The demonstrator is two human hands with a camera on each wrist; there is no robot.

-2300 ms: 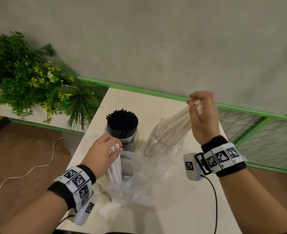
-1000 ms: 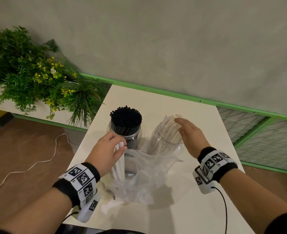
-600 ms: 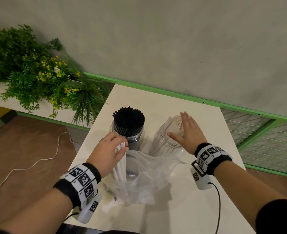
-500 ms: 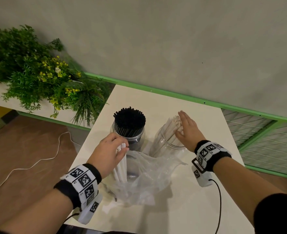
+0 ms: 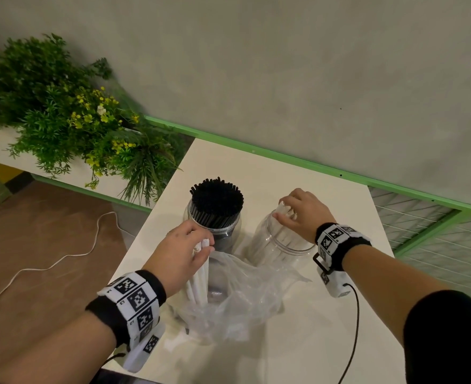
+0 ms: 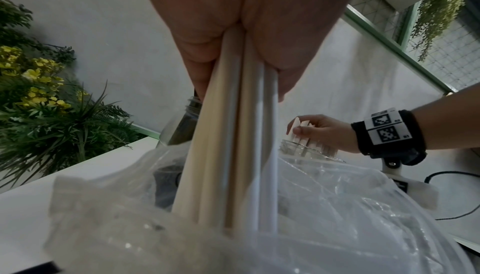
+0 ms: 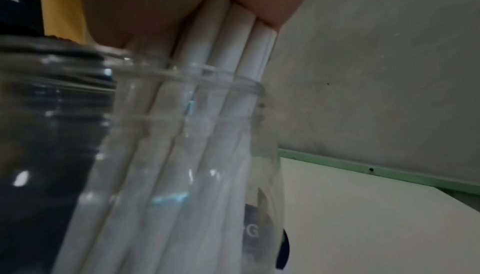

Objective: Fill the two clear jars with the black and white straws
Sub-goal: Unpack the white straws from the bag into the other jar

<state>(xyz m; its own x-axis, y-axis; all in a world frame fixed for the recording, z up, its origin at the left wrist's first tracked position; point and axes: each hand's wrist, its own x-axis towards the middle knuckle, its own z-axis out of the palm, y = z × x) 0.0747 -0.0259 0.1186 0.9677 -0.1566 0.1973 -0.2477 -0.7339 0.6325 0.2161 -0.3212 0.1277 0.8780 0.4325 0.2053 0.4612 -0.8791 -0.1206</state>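
Observation:
Two clear jars stand side by side on the white table (image 5: 325,342). The left jar (image 5: 228,234) is packed with black straws (image 5: 216,199). In the right jar (image 5: 264,245) several white straws (image 5: 282,239) lean toward its far right rim. My right hand (image 5: 285,212) curls over their tops and grips them, thumb on the near side (image 6: 298,129); in the right wrist view the straws (image 7: 228,44) run up into the palm. My left hand (image 5: 202,243) holds a bundle of white straws (image 6: 233,134) upright in a clear plastic bag (image 5: 237,297).
The crumpled bag sprawls in front of both jars. Green plants with yellow flowers (image 5: 71,120) fill a planter left of the table. A grey wall and green rail (image 5: 284,156) close the far side. A white cable (image 5: 48,267) lies on the brown floor.
My right hand lowered the white straws into the right jar, patted their tops with flat fingers, and now curls around them. The left hand kept holding its bundle in the bag.

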